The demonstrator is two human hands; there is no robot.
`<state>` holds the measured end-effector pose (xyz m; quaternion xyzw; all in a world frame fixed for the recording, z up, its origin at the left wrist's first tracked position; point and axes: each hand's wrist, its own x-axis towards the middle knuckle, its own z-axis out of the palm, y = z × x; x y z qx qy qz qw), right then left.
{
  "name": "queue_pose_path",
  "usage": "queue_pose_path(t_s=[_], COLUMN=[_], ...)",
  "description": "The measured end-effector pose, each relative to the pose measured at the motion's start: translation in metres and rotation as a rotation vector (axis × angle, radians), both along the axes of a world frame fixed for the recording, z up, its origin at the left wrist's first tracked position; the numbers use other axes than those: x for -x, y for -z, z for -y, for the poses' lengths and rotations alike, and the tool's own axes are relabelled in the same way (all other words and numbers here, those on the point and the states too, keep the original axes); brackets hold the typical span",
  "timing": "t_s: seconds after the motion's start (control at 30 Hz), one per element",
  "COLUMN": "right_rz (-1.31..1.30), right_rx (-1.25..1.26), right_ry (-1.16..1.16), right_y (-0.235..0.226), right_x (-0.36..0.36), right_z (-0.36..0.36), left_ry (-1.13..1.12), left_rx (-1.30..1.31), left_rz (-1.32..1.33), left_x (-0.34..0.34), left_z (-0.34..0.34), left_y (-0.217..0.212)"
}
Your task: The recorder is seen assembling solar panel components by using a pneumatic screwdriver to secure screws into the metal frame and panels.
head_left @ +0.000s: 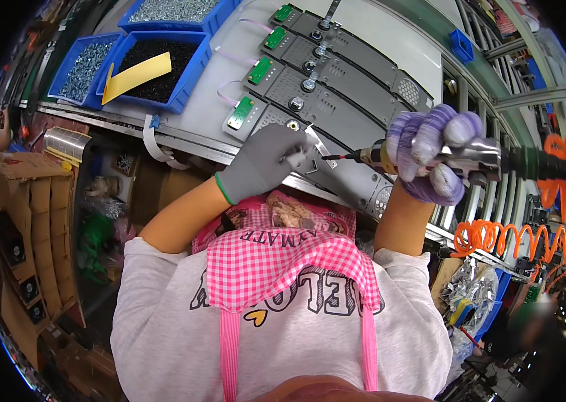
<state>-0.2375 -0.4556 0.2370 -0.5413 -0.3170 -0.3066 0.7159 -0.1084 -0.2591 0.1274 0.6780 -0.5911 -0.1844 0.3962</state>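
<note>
My left hand (259,161), in a grey glove with a green cuff, is closed over the nearest dark grey panel (357,179). Its fingertips press together beside a small silver bracket (324,146); what they pinch, if anything, is too small to make out. My right hand (430,147), in a purple and white striped glove, grips a power screwdriver (477,159). The dark bit (338,157) points left, with its tip close to the bracket and my left fingertips. A green circuit board (241,112) sits at the panel's left end, joined to a thin pale cable.
Several similar panels (357,94) lie in a row beyond, on the white tabletop (229,63). Blue bins of screws stand at the far left, one with black screws (146,57) and a yellow strip (137,77). An orange coiled hose (497,238) hangs at right. Cardboard boxes (38,234) stand lower left.
</note>
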Motion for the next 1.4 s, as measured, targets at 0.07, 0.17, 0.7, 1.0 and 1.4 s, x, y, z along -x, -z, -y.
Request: queue_pose_path(t_s=[0.07,0.17,0.7,1.0,1.4], right_rz=[0.043,0.08,0.132,0.184,0.168], right_rx=[-0.013,-0.013,0.032,0.071,0.144], right_ry=[0.012,0.018,-0.058,0.023,0.08], right_y=[-0.008,-0.017,-0.012,-0.016,-0.024], right_x=[0.001,0.006,0.002,0.025,0.066], right_z=[-0.004,-0.005,-0.013,-0.009,0.022], left_ry=[-0.135,-0.193,-0.098,-0.195,0.167], left_rx=[0.052,-0.129,-0.152,-0.31,0.19], left_rz=[-0.434,-1.1,-1.421,-1.184,0.563], left_x=[0.003,0.002,0.022,0.037,-0.007], left_z=[-0.001,-0.004,-0.008,0.011,0.056], left_y=[-0.007,-0.012,0.008,-0.006,-0.012])
